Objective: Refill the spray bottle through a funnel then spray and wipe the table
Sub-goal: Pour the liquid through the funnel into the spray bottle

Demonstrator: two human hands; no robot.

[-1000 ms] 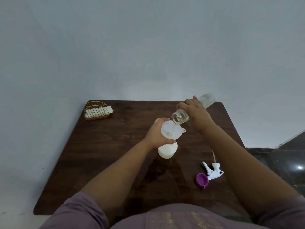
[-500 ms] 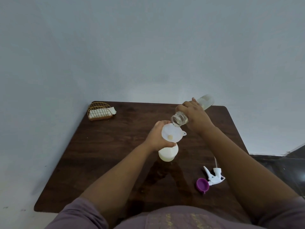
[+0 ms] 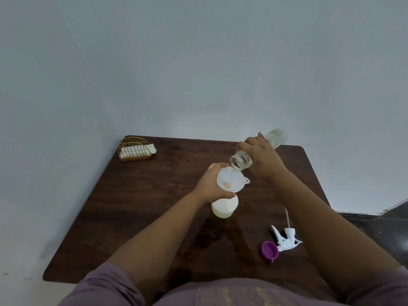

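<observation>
A white spray bottle (image 3: 224, 206) stands upright near the middle of the dark wooden table (image 3: 136, 206), with a white funnel (image 3: 230, 180) seated in its neck. My left hand (image 3: 210, 184) grips the bottle's neck just under the funnel. My right hand (image 3: 261, 159) holds a clear refill bottle (image 3: 241, 161) tilted down, its open mouth over the funnel's rim. A thin stream of liquid runs into the funnel. The white trigger sprayer head (image 3: 286, 238) lies loose on the table to the right, its dip tube pointing away from me.
A purple cap (image 3: 269, 250) lies next to the sprayer head. A gold wire holder with white napkins (image 3: 135, 150) stands at the table's far left corner. A pale wall lies behind the table; dark floor shows at the right.
The refill bottle is tipped slightly lower over the funnel and liquid keeps flowing. Both hands hold their places; my head has shifted a little.
</observation>
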